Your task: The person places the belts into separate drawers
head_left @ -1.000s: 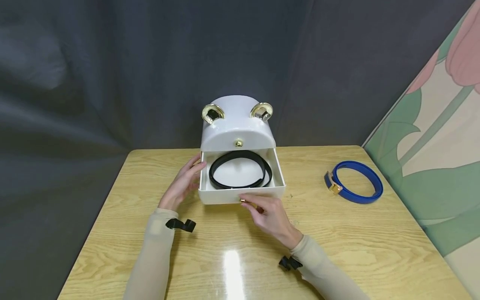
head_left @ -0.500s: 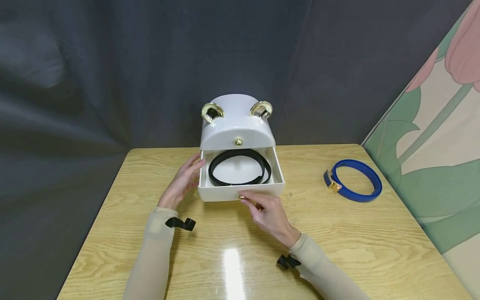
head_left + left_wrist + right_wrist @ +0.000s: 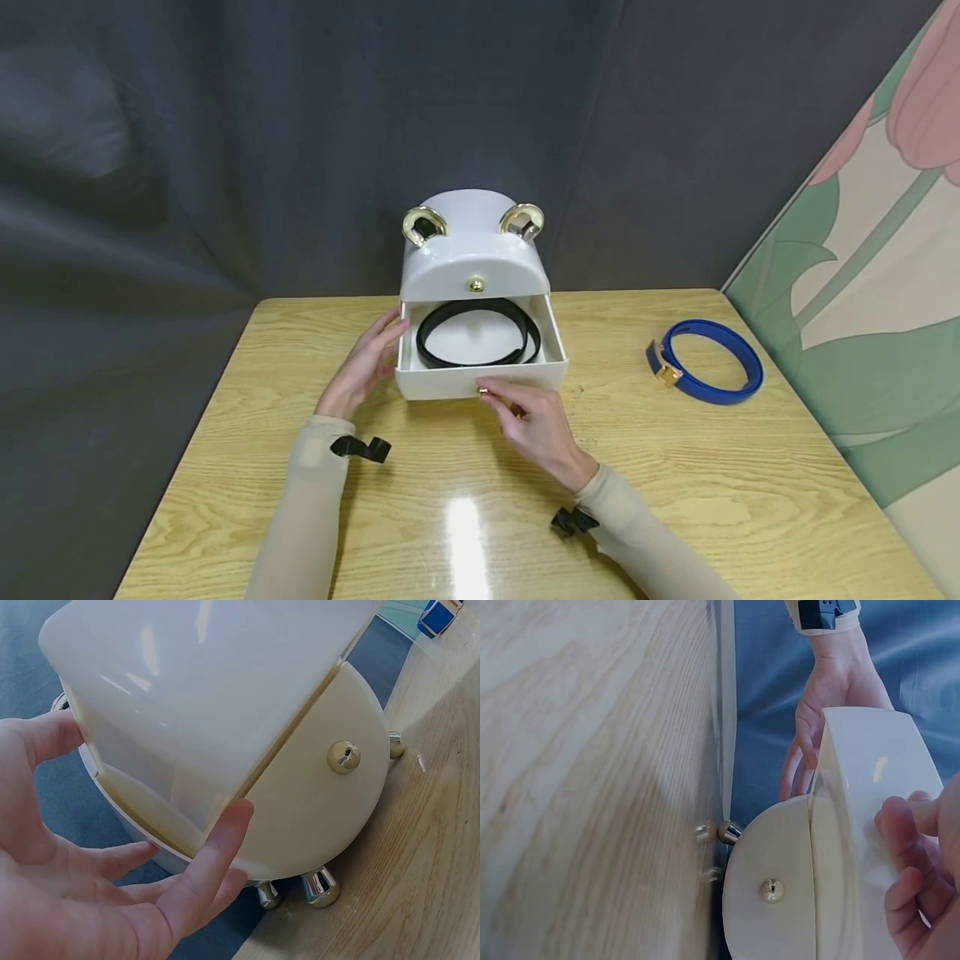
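Note:
A white rounded box (image 3: 472, 237) with gold-rimmed ears stands near the table's back edge, its upper drawer (image 3: 438, 385) pulled out. Inside the drawer lies a coiled black belt (image 3: 480, 305). My right hand (image 3: 542, 429) pinches the small gold knob (image 3: 482, 391) on the drawer's front between thumb and finger. My left hand (image 3: 360, 371) rests with spread fingers against the left side of the box and drawer. In the left wrist view, that hand (image 3: 112, 877) has extended fingertips at the drawer's side, and a lower front (image 3: 300, 795) with its own gold knob (image 3: 344, 757) shows.
A coiled blue belt (image 3: 716, 393) with a gold buckle lies on the wooden table (image 3: 675, 533) to the right. A dark curtain (image 3: 315, 150) hangs behind, and a flower-patterned cloth (image 3: 885, 333) is at the right. Short gold feet (image 3: 321, 888) support the box.
The drawer's front and my right hand on its knob have shifted slightly back toward the box. My left hand has stayed at the box's side.

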Action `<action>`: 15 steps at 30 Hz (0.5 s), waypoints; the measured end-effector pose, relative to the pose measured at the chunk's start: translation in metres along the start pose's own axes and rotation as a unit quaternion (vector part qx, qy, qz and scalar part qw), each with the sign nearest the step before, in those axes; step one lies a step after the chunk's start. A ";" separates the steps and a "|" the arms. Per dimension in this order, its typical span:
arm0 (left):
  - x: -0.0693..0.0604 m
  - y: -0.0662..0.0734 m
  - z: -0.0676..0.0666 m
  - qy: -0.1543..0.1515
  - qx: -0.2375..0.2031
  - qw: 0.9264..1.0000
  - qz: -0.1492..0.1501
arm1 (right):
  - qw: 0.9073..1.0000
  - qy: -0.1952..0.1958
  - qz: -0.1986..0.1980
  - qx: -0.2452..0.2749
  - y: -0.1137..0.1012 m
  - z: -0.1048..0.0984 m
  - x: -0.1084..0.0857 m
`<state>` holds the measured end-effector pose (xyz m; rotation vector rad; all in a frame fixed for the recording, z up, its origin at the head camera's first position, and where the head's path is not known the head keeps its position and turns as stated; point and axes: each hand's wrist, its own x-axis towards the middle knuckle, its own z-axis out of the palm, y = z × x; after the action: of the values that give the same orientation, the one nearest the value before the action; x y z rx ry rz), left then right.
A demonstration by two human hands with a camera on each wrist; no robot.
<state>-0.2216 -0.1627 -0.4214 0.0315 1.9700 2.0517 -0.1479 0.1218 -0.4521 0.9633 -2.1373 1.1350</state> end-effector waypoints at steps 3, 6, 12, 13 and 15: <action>0.000 -0.001 -0.001 -0.002 -0.002 1.000 0.002 | 1.000 0.002 0.005 -0.001 0.000 0.000 0.001; 0.000 -0.001 -0.001 -0.003 -0.007 1.000 0.003 | 1.000 0.004 0.018 -0.001 0.001 0.001 0.003; 0.000 -0.002 -0.002 -0.008 -0.010 1.000 0.003 | 0.999 0.010 0.036 0.002 0.001 0.002 0.005; 0.000 -0.002 -0.002 -0.009 -0.011 1.000 0.003 | 0.999 0.010 0.037 0.001 0.001 0.002 0.006; 0.000 -0.001 -0.002 -0.012 -0.015 1.000 0.005 | 0.999 0.011 0.040 0.003 0.001 0.003 0.007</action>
<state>-0.2220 -0.1646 -0.4228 0.0597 1.9285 2.0753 -0.1535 0.1172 -0.4488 0.8700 -2.1743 1.1851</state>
